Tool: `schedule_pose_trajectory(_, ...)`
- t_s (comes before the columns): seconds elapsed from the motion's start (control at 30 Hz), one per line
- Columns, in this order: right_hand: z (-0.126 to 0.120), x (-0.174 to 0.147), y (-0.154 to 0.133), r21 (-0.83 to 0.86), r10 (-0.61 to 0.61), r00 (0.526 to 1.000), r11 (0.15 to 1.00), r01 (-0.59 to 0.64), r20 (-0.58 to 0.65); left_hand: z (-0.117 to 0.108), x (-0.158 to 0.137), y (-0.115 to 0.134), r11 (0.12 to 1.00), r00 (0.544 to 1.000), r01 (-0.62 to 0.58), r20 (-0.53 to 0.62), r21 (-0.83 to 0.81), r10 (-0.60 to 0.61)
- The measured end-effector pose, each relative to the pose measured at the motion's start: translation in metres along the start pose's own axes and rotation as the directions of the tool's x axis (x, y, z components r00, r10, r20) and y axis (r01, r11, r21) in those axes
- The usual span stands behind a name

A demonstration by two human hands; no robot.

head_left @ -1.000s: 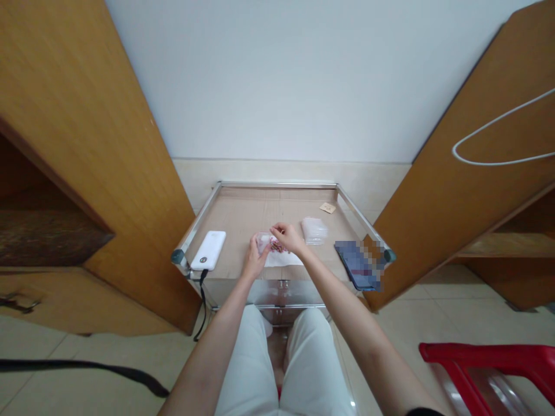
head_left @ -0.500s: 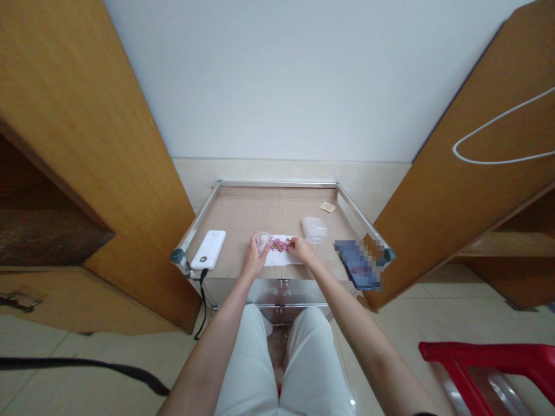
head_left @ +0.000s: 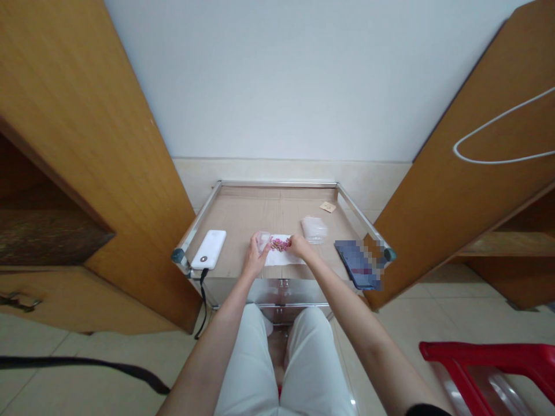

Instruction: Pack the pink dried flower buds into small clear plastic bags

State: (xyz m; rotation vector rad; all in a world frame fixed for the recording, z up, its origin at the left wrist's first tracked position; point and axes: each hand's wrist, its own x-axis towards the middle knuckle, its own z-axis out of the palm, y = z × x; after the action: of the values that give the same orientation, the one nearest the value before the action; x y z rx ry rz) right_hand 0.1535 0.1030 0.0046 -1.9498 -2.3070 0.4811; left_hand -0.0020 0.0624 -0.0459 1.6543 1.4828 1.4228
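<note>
Clear plastic container [head_left: 263,237], metal rail [head_left: 277,184], wooden cabinet [head_left: 130,173]

Pink bits [head_left: 280,245] on white paper [head_left: 281,259]

Wooden cabinets [head_left: 130,173] flank a pale wall [head_left: 277,81]; the floor [head_left: 403,335] is tiled.

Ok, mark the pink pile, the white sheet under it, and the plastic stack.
Pink pile [head_left: 280,245]: head view, middle of the pile.
White sheet [head_left: 281,259]: head view, bare near part.
Plastic stack [head_left: 314,229]: head view, middle of its top.
</note>
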Motion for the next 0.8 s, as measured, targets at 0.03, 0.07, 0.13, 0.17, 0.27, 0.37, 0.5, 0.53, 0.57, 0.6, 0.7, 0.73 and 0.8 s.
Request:
schedule_pose_trajectory(0.03, 0.0, 0.0, 0.001, 0.01, -0.003, 1.0, 1.0, 0.003, 0.0, 0.0, 0.0, 0.001, 1.0, 1.0, 0.002, -0.001, 0.004, -0.002)
schedule_pose_trajectory(0.07, 0.001, 0.001, 0.001, 0.021, -0.006, 1.0, 1.0, 0.006, -0.004, 0.0, 0.0, 0.001, 1.0, 1.0, 0.003, 0.0, 0.009, -0.003)
schedule_pose_trajectory(0.13, 0.001, 0.001, 0.002, 0.041, -0.014, 1.0, 0.999, 0.015, -0.015, -0.001, -0.001, 0.003, 1.0, 1.0, 0.001, 0.002, 0.018, -0.002)
schedule_pose_trajectory(0.17, 0.002, 0.001, 0.003, 0.051, -0.018, 1.0, 0.999, 0.019, -0.02, -0.001, -0.001, 0.003, 1.0, 1.0, -0.002, 0.006, 0.02, 0.002)
schedule_pose_trajectory(0.27, 0.002, 0.001, 0.005, 0.104, -0.023, 0.999, 0.994, 0.027, -0.035, -0.002, -0.001, 0.004, 1.0, 1.0, -0.009, 0.013, 0.022, 0.008)
schedule_pose_trajectory(0.37, -0.001, 0.002, 0.007, 0.222, -0.013, 0.998, 0.975, 0.028, -0.067, -0.001, -0.001, 0.002, 1.0, 1.0, -0.005, 0.013, 0.026, 0.005)
schedule_pose_trajectory(0.5, -0.01, 0.004, 0.002, 0.519, 0.028, 0.987, 0.853, 0.057, -0.156, 0.0, 0.0, 0.0, 1.0, 1.0, 0.001, 0.002, 0.029, -0.001)
schedule_pose_trajectory(0.53, -0.012, 0.004, -0.002, 0.602, 0.027, 0.982, 0.793, 0.091, -0.184, 0.0, 0.0, -0.001, 1.0, 1.0, 0.001, 0.002, 0.026, -0.002)
schedule_pose_trajectory(0.57, -0.015, 0.004, -0.007, 0.674, 0.02, 0.977, 0.727, 0.131, -0.212, 0.001, 0.0, -0.001, 1.0, 1.0, 0.002, 0.002, 0.022, -0.002)
schedule_pose_trajectory(0.6, -0.018, 0.004, -0.012, 0.729, 0.011, 0.971, 0.663, 0.171, -0.237, 0.001, 0.0, -0.001, 1.0, 1.0, 0.001, 0.004, 0.016, -0.001)
schedule_pose_trajectory(0.7, -0.023, 0.0, -0.031, 0.785, -0.048, 0.959, 0.564, 0.257, -0.279, 0.001, 0.001, 0.0, 1.0, 1.0, 0.001, 0.004, -0.005, -0.001)
schedule_pose_trajectory(0.73, -0.024, -0.002, -0.037, 0.78, -0.081, 0.959, 0.565, 0.27, -0.273, 0.0, 0.001, 0.0, 1.0, 1.0, 0.001, 0.005, -0.008, -0.001)
schedule_pose_trajectory(0.8, -0.024, -0.005, -0.046, 0.76, -0.144, 0.965, 0.596, 0.262, -0.22, 0.0, 0.001, 0.0, 1.0, 1.0, 0.004, 0.008, -0.003, -0.004)
